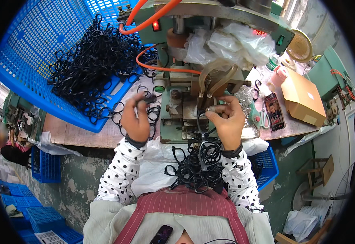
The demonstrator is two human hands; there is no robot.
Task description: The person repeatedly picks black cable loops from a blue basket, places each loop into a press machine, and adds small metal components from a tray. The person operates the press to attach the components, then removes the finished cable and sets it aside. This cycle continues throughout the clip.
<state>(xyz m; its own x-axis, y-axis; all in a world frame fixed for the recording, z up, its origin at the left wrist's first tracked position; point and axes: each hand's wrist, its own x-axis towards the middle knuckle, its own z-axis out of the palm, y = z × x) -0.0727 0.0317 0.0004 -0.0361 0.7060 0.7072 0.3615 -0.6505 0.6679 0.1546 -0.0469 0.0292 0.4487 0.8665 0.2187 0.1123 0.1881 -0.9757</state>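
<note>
My right hand [229, 124] pinches a black eyeglass frame [200, 120] at the front of a green press machine [172, 129], just below its metal fixture. My left hand [136, 120] is curled in the air left of the machine, near its green button [159, 86]. Its fingertips are blurred and close together, with something dark at them that I cannot make out. A heap of black eyeglass frames [193, 164] lies in my lap, below the machine's front edge. More black frames [92, 61] fill the tilted blue basket [19, 77], and some lie loose beside my left hand.
Orange hoses [173, 70] and clear tubes [221, 83] run around the machine, with crumpled plastic [234, 42] hung above. At right are scissors [264, 117], a phone [274, 112] and a cardboard box [303, 97]. A blue crate [268, 168] stands below the table's right side.
</note>
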